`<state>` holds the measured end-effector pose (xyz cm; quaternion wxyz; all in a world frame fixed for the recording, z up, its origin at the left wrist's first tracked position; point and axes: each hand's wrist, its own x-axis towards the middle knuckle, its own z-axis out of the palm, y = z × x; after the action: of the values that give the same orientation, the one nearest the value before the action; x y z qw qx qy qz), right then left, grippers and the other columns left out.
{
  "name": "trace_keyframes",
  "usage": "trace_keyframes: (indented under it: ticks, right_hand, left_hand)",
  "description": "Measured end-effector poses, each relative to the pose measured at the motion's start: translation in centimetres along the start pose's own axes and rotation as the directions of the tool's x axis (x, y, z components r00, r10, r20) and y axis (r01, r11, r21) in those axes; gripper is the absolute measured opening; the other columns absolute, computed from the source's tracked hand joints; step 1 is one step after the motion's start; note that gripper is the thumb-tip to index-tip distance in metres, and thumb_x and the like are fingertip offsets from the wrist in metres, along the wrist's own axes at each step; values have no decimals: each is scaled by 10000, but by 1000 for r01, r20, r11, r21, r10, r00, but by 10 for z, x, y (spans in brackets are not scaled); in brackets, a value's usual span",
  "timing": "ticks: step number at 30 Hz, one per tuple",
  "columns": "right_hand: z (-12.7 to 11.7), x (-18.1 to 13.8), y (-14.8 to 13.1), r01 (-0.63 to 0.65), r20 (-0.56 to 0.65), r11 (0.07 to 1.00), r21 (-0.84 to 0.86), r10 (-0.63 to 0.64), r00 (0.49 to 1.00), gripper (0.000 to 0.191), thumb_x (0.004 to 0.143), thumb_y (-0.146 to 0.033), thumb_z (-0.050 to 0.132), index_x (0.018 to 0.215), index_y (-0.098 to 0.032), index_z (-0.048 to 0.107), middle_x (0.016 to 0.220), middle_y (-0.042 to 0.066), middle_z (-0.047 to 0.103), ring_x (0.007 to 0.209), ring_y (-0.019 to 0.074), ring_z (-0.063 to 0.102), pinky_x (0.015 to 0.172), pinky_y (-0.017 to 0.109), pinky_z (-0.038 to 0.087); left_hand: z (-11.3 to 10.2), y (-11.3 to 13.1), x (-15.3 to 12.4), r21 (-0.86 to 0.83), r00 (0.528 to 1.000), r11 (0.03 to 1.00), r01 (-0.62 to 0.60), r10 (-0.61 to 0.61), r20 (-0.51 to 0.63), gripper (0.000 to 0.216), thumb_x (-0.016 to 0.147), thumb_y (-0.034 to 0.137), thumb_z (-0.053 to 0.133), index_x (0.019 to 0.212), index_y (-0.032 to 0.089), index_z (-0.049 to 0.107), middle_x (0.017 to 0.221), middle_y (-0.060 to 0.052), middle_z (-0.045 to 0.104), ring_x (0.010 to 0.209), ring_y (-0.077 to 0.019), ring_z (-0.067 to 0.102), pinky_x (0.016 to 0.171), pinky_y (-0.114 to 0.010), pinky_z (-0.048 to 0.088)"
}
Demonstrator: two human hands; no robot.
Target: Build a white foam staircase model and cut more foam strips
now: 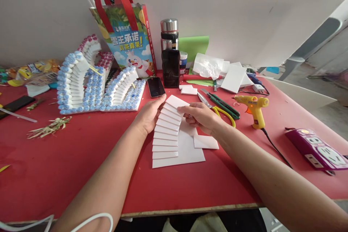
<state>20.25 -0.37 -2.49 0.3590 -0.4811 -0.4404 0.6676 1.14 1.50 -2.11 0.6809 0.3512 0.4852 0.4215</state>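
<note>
A fan-shaped stair of several white foam-board strips (166,133) rises over a flat white board (190,152) on the red table. My left hand (149,116) is closed against the upper left edge of the stair, thumb pointing to its top and the other fingers partly hidden. Thumb and fingers of my right hand (199,115) pinch the right end of the top white strip (176,102). A loose white strip (206,142) overlaps the board's right side, below my right wrist.
Yellow-handled scissors (220,113), a green utility knife (224,105) and a yellow hot glue gun (254,108) lie right. A purple power strip (318,148) is farther right. Blue-and-white stair models (81,83), a phone (156,87), a flask (169,32) and a bag (127,40) stand behind.
</note>
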Motion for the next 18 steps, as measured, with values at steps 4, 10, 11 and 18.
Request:
trace_keyframes:
  ticks: [4, 10, 11, 18]
  right_hand:
    - [1, -1, -1, -4, -3, 1000, 2, 4, 1000, 410, 703, -401, 818, 693, -185, 471, 668, -40, 435, 510, 45, 305, 463, 247, 183]
    - [4, -3, -5, -21, -16, 1000, 0, 21, 1000, 425, 697, -399, 814, 697, -198, 440, 644, -53, 419, 502, 45, 292, 463, 245, 176]
    - [4, -4, -5, -22, -13, 1000, 1, 22, 1000, 431, 695, -400, 816, 696, -199, 435, 639, -56, 413, 502, 45, 289, 464, 245, 174]
    - [6, -7, -10, -35, -16, 999, 3, 35, 999, 455, 676, -389, 830, 681, -205, 413, 624, -61, 396, 506, 45, 280, 471, 248, 173]
  left_hand:
    - [-2, -2, 1, 14, 998, 999, -30, 30, 49, 360, 710, 478, 826, 752, 147, 692, 646, -32, 674, 533, -150, 619, 516, -270, 487]
    - [3, -2, -1, 80, 998, 996, -28, 23, 58, 375, 663, 383, 880, 888, 137, 709, 793, -89, 744, 635, -191, 699, 620, -314, 552]
    - [3, -2, -1, 89, 998, 996, -26, 21, 56, 390, 656, 386, 883, 901, 138, 709, 801, -94, 748, 637, -201, 704, 620, -322, 553]
    - [5, -2, -1, 100, 999, 995, -21, 18, 37, 422, 637, 376, 890, 931, 130, 714, 828, -112, 756, 665, -219, 716, 620, -329, 551]
